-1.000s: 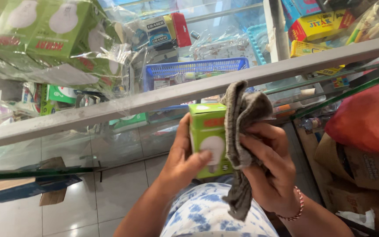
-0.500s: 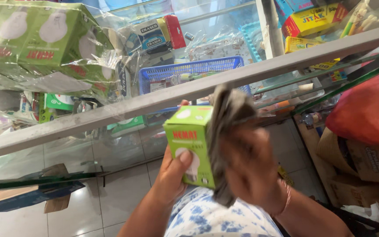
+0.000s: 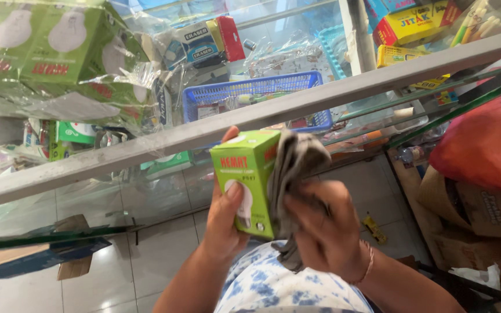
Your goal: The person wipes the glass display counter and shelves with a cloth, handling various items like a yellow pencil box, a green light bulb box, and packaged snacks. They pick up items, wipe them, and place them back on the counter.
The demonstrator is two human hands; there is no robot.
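Observation:
My left hand point(image 3: 226, 223) grips a small green light-bulb box point(image 3: 249, 174) with a bulb picture on its front, held upright in front of me. My right hand point(image 3: 323, 226) clutches a grey cloth point(image 3: 293, 168) and presses it against the right side of the box. A thin bracelet circles my right wrist. Both hands hover below a glass display counter with a metal edge point(image 3: 146, 148).
A plastic-wrapped bundle of green bulb boxes point(image 3: 47, 52) lies on the glass at upper left. Inside the case are a blue basket point(image 3: 250, 95), eraser packs and yellow boxes point(image 3: 418, 23). A red bag point(image 3: 488, 142) and cardboard cartons point(image 3: 471, 214) stand at right. Tiled floor below.
My left hand has turned the green box so its front and side face me. My right hand slid the cloth down along the box's right side.

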